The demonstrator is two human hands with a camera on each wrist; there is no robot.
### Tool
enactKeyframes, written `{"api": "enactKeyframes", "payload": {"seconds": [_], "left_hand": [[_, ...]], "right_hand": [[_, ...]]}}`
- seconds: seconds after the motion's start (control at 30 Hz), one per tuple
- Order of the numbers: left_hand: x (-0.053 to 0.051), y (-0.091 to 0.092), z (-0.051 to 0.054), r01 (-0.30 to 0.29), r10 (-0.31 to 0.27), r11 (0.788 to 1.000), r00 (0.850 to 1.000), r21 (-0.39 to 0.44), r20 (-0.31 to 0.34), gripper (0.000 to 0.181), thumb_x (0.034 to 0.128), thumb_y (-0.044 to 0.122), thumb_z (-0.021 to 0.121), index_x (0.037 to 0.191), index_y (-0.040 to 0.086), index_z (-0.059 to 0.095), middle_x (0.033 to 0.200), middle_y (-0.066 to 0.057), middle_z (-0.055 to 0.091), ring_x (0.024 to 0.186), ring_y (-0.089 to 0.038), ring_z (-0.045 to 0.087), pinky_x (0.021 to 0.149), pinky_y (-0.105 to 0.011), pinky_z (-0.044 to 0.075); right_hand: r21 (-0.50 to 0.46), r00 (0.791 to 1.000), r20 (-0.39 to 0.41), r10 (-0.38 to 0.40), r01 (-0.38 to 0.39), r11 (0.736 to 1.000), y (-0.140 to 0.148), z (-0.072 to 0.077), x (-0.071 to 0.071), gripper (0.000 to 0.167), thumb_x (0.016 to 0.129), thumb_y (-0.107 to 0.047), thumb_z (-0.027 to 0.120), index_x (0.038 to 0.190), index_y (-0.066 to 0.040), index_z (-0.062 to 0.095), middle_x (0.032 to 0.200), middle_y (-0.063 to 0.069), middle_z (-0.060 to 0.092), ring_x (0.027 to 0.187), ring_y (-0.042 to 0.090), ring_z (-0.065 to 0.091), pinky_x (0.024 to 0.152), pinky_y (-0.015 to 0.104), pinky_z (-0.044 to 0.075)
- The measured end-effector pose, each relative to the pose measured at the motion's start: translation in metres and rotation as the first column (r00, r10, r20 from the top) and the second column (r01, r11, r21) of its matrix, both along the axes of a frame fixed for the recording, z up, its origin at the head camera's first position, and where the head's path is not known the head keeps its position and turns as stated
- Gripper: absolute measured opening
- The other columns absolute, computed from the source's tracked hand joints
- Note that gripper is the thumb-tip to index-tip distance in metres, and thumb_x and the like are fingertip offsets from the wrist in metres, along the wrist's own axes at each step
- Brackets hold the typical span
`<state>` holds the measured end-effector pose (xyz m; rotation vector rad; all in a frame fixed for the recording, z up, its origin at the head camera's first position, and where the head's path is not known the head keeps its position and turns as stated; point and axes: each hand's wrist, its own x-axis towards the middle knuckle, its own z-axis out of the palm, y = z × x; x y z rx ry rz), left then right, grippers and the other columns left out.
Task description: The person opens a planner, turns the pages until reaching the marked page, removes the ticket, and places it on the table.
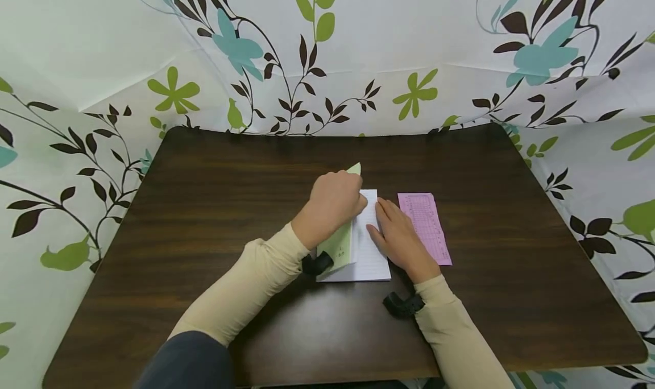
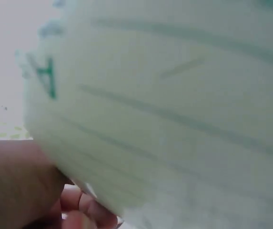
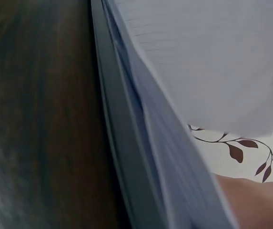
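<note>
A notebook with a pale green cover (image 1: 339, 247) and white lined pages (image 1: 369, 252) lies open on the table. My left hand (image 1: 335, 201) grips the lifted cover near its upper part, fingers curled, holding it raised over the left side. Flat on the right edge of the white pages rests my right hand (image 1: 401, 235), its fingers fairly straight. Up close in the left wrist view, the green cover (image 2: 165, 109) shows printed lines and hides much of that hand. In the right wrist view a raised lined page (image 3: 212, 62) stands above the stacked page edges (image 3: 174, 162).
A pink printed paper (image 1: 427, 227) lies just right of the notebook, close to my right hand. Beneath everything is a dark brown wooden table (image 1: 230, 178). A white cloth with leaf and bird patterns (image 1: 358, 59) hangs behind and beside it.
</note>
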<state>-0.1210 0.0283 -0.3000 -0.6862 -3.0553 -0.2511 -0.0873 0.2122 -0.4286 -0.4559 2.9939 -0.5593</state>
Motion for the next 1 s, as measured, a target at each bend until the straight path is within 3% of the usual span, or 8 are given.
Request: {"api": "enactKeyframes", "payload": {"seconds": [0.1,0.2,0.33,0.4,0.47,0.57,0.77,1.0], "left_hand": [[-0.002,0.018,-0.010,-0.008,0.010,0.998,1.000,-0.059,0.021,0.025,0.1000,0.023,0.061,0.083,0.012,0.075,0.074,-0.003,0.072,0.057,-0.015,0.054,0.051,-0.032,0.052],[-0.001,0.033,-0.021,-0.016,0.019,0.993,0.999,-0.120,0.029,0.031,0.1047,0.033,0.059,0.087,0.015,0.078,0.070,0.001,0.071,0.055,-0.012,0.059,0.048,-0.026,0.048],[0.000,0.048,-0.035,-0.017,0.022,0.988,0.999,-0.155,0.030,0.033,0.1045,0.038,0.061,0.085,0.017,0.078,0.069,0.003,0.069,0.057,-0.011,0.062,0.046,-0.025,0.047],[0.000,0.055,-0.042,-0.016,0.024,0.987,0.999,-0.161,0.049,0.034,0.1040,0.039,0.062,0.082,0.017,0.076,0.070,0.004,0.069,0.058,-0.010,0.062,0.046,-0.025,0.048],[0.000,0.060,-0.049,-0.025,0.037,0.988,0.997,-0.154,0.072,0.031,0.1027,0.038,0.064,0.085,0.016,0.078,0.074,0.003,0.071,0.062,-0.012,0.065,0.048,-0.026,0.050],[0.001,0.067,-0.060,-0.031,0.046,0.990,0.994,-0.141,0.103,0.030,0.1021,0.038,0.065,0.090,0.016,0.080,0.081,0.001,0.075,0.069,-0.014,0.072,0.053,-0.027,0.055],[0.004,0.077,-0.083,-0.056,0.065,0.993,0.994,-0.101,0.086,0.024,0.1017,0.029,0.065,0.089,0.015,0.080,0.087,0.000,0.077,0.078,-0.017,0.075,0.057,-0.030,0.059],[0.006,0.083,-0.096,-0.038,0.047,0.994,0.996,-0.107,0.081,0.024,0.1021,0.024,0.063,0.087,0.015,0.080,0.087,-0.001,0.077,0.078,-0.018,0.075,0.058,-0.031,0.060]], "right_hand": [[-0.061,0.999,-0.035,0.007,-0.009,0.998,0.000,0.001,-0.004,0.064,0.107,-0.028,0.057,0.160,0.002,0.035,0.167,0.024,0.033,0.155,0.043,0.030,0.125,0.062,0.026],[-0.172,0.990,-0.129,-0.057,0.035,0.984,0.001,0.003,-0.008,0.057,0.106,-0.020,0.058,0.157,0.000,0.041,0.164,0.023,0.037,0.151,0.045,0.035,0.124,0.061,0.028],[-0.386,0.917,-0.313,-0.248,0.115,0.915,0.004,0.007,-0.014,0.045,0.102,-0.006,0.059,0.146,0.002,0.054,0.154,0.023,0.051,0.141,0.044,0.046,0.120,0.059,0.034],[-0.477,0.875,-0.358,-0.326,0.128,0.869,0.007,0.010,-0.015,0.040,0.100,-0.002,0.058,0.140,0.002,0.059,0.149,0.021,0.056,0.138,0.042,0.050,0.119,0.057,0.036],[-0.527,0.853,-0.373,-0.365,0.129,0.840,0.009,0.011,-0.015,0.037,0.100,-0.001,0.057,0.137,0.000,0.062,0.145,0.019,0.059,0.137,0.038,0.052,0.118,0.055,0.038],[-0.553,0.854,-0.364,-0.373,0.124,0.824,0.011,0.011,-0.013,0.035,0.101,-0.002,0.057,0.135,-0.001,0.064,0.143,0.018,0.061,0.137,0.035,0.053,0.116,0.052,0.041],[-0.537,0.869,-0.353,-0.347,0.116,0.836,0.011,0.007,-0.010,0.033,0.102,-0.004,0.057,0.133,-0.001,0.066,0.142,0.018,0.062,0.135,0.034,0.055,0.114,0.050,0.043],[-0.525,0.873,-0.355,-0.334,0.110,0.844,0.013,0.004,-0.009,0.031,0.101,-0.003,0.058,0.131,0.001,0.067,0.140,0.018,0.062,0.133,0.035,0.057,0.113,0.051,0.044]]}}
